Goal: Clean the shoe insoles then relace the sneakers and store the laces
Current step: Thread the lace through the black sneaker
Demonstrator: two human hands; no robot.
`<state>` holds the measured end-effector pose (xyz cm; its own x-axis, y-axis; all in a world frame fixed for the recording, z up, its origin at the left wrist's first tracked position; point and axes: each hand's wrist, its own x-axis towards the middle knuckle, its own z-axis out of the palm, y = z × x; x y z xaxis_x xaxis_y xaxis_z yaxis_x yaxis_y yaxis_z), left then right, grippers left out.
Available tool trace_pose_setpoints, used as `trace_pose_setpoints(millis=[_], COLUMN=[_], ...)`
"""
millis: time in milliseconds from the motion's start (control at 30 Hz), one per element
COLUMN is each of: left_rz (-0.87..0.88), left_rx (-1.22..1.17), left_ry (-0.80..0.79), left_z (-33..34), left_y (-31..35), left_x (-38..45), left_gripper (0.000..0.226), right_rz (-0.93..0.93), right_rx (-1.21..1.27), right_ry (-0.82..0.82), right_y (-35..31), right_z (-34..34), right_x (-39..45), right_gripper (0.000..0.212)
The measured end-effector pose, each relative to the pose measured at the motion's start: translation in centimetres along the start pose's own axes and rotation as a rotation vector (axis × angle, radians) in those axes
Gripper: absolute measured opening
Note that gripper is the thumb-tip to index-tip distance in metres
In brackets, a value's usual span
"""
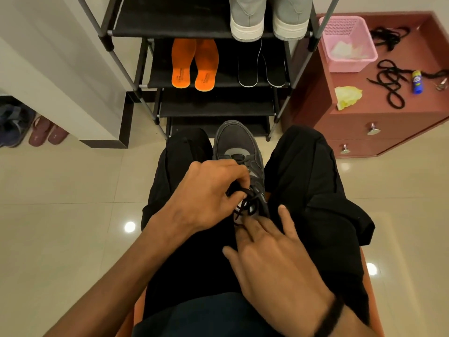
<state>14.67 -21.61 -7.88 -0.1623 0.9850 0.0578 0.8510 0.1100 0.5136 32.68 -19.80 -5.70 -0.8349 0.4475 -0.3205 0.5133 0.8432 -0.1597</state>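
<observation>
A dark grey sneaker (pixel 239 144) lies between my knees, toe pointing away from me. My left hand (pixel 209 190) pinches the black lace (pixel 250 205) over the shoe's tongue. My right hand (pixel 274 251) lies just behind, its fingers stretched toward the lace loops and touching them. Two orange insoles (pixel 194 65) and two black insoles (pixel 262 66) rest on the rack's second shelf. Loose black laces (pixel 391 79) lie on the red cabinet top at the right.
A black shoe rack (pixel 136 59) stands ahead with grey sneakers (pixel 267 18) on its top shelf. On the red cabinet (pixel 364 122) sit a pink basket (pixel 347 45), a yellow cloth (pixel 347 96) and a small blue bottle (pixel 416 81). Slippers (pixel 47 132) lie at the left wall.
</observation>
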Motion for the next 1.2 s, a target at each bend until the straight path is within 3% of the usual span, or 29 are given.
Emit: trace_pose_setpoints(millis=[167,367,533,733,900,1100,1200], left_rz=[-0.025,-0.052,-0.050,-0.099,-0.199,-0.319,-0.313], left_rx=[-0.005,0.029,-0.001,-0.105,-0.217,-0.402,-0.376], left_ry=[-0.008,-0.028,-0.002,0.028,0.103,0.192,0.103], left_z=[0.0,-0.4,-0.1,0.9,1.5,0.4,0.2], left_y=[-0.1,-0.2,-0.2,-0.9,-0.8,-0.1,0.3], left_x=[0.3,0.5,0.4,-1.0,-2.3,-3.7,-5.5], left_gripper=[0.011,0.012,0.014,0.025,0.041,0.016,0.011], right_rz=[-0.002,-0.020,0.038,0.031,0.028,0.062,0.048], right_rx=[0.135,0.211,0.123,0.102,0.319,0.263,0.251], right_ry=[-0.321,-0.254,-0.163,-0.093,-0.036,-0.140,-0.192], right_y=[1.4,2.0,1.4,0.4,1.7,1.2,1.5], right_z=[0.4,1.5,2.0,1.1,2.3,2.3,1.6], right_x=[1.4,4.9,4.9,2.0,3.2,3.9,3.0], right_gripper=[0.088,0.105,0.097,0.064,0.077,0.083,0.073])
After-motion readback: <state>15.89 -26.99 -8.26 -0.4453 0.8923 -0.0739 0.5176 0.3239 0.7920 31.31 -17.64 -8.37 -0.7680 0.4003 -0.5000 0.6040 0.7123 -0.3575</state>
